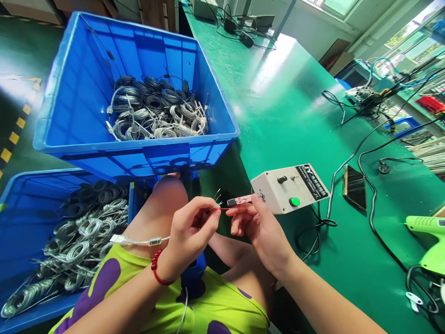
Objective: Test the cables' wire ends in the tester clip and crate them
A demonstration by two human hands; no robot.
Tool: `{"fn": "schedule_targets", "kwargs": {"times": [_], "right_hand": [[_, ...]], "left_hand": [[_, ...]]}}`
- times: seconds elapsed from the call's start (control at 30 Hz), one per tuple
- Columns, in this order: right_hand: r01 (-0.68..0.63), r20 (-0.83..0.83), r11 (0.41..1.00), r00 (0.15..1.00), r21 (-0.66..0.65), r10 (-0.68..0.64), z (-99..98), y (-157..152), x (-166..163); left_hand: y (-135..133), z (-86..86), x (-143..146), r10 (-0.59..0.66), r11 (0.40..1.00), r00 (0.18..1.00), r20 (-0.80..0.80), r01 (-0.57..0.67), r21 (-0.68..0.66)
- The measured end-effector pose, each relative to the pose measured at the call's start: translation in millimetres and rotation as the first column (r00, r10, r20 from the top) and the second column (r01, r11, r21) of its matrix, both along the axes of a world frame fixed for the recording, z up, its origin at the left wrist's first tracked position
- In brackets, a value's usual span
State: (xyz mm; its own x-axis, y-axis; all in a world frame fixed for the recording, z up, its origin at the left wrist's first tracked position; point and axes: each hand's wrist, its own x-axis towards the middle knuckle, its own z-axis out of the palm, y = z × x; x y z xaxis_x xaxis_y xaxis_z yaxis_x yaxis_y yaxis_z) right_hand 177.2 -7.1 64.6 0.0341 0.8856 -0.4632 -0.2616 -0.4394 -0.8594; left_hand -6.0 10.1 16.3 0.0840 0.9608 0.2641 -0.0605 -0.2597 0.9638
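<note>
My left hand (pixel 194 225) pinches a thin cable end, with fine loose wires (pixel 218 195) fanning from its fingertips. A red wire (pixel 224 208) runs straight from there to the fingertips of my right hand (pixel 255 222). My right hand's fingers are curled around the wire's end, which they partly hide, and its thumb lies beside the pink and black nose (pixel 239 200) of a small grey machine (pixel 288 185). This machine has a black knob, a toggle and a green button. A clear USB cable (pixel 139 241) with a white plug lies across my left wrist and thigh.
A large blue crate (pixel 139 155) of coiled cables (pixel 156 111) stands at upper left, with a second blue bin (pixel 21 190) of coils below. On the green table (pixel 278 106) are a phone (pixel 354 189), a green glue gun (pixel 429 241) and black power cords (pixel 371 208).
</note>
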Motion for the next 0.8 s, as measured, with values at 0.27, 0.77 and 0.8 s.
{"fn": "schedule_targets", "kwargs": {"times": [0.27,0.77,0.8], "right_hand": [[0.117,-0.158,0.992,0.98,-0.051,-0.123,2.5,2.8,-5.8],[0.128,-0.207,0.992,0.97,-0.013,-0.128,1.8,-0.9,-3.3],[0.127,-0.203,0.992,0.971,-0.013,-0.127,2.0,-0.7,-3.3]], "left_hand": [[8.4,3.3,3.6,0.013,0.993,0.997,0.077,-0.004,-0.114],[8.7,-1.4,12.1,-0.04,0.978,0.986,0.165,0.073,-0.195],[8.4,-1.3,11.7,-0.043,0.979,0.986,0.161,0.074,-0.192]]}}
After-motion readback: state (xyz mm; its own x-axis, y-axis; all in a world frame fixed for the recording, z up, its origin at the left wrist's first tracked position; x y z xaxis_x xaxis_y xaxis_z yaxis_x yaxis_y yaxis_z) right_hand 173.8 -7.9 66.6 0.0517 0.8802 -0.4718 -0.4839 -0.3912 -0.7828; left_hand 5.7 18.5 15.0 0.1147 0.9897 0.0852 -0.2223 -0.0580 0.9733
